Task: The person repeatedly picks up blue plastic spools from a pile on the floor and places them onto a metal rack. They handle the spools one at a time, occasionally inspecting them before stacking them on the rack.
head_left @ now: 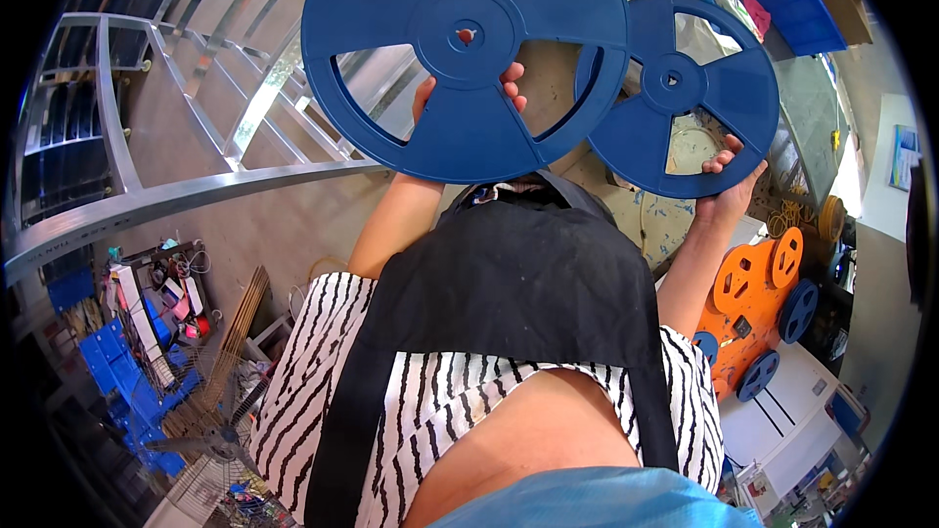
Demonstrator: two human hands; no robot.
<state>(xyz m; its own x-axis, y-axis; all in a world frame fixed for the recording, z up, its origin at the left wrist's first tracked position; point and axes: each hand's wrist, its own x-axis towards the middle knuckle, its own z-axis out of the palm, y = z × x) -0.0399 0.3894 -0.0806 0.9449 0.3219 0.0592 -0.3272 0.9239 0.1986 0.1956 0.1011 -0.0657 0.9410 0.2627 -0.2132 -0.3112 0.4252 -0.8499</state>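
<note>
While the left grip (514, 90) clamps a blue reel (469, 132) beyond the black apron (518, 279), the right grip (730, 194) pinches a second reel (726, 88) off the apron's right; one tilted wrist could scrape rims!

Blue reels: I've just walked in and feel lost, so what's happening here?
The person's left hand holds one blue reel from behind, fingers showing through its openings. The right hand grips a second blue reel by its lower rim. The first partly overlaps the second in this view. A metal frame stands on the left.
</note>
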